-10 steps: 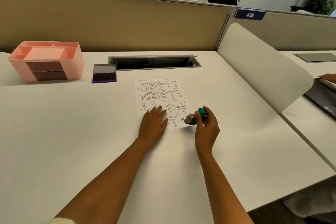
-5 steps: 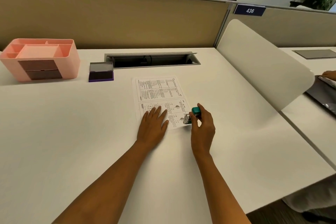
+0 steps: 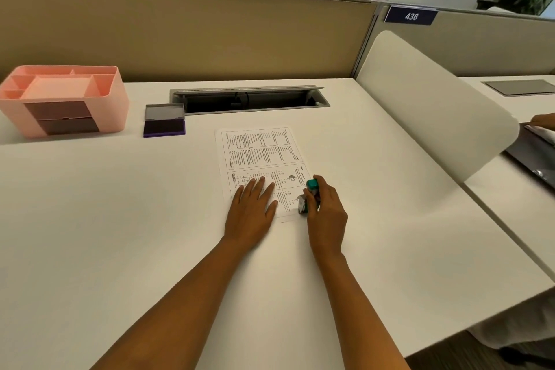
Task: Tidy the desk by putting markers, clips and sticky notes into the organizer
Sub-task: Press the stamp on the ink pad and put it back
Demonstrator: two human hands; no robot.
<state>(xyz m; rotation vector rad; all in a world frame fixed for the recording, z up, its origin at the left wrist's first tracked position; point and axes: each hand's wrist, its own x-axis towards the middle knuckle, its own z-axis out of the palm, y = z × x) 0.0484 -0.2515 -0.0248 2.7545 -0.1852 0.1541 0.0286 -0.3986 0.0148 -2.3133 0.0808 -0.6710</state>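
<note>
A pink organizer [image 3: 117,90] with several top compartments and two dark drawers stands at the far left of the white desk. A printed sheet of paper [image 3: 258,153] lies in the middle. My left hand [image 3: 250,213] rests flat on the sheet's near part, fingers straight. My right hand [image 3: 327,213] grips a small stamp with a teal top [image 3: 307,195], its grey base at the sheet's near right corner. No markers, clips or sticky notes show.
An open purple ink pad [image 3: 164,122] sits right of the organizer. A grey cable slot [image 3: 249,97] runs along the back of the desk. A white curved divider [image 3: 429,105] stands on the right. Another person's hand [image 3: 545,120] shows beyond it.
My right hand has brought the stamp down and slightly left onto the sheet's near right corner. My left hand has stayed flat on the paper.
</note>
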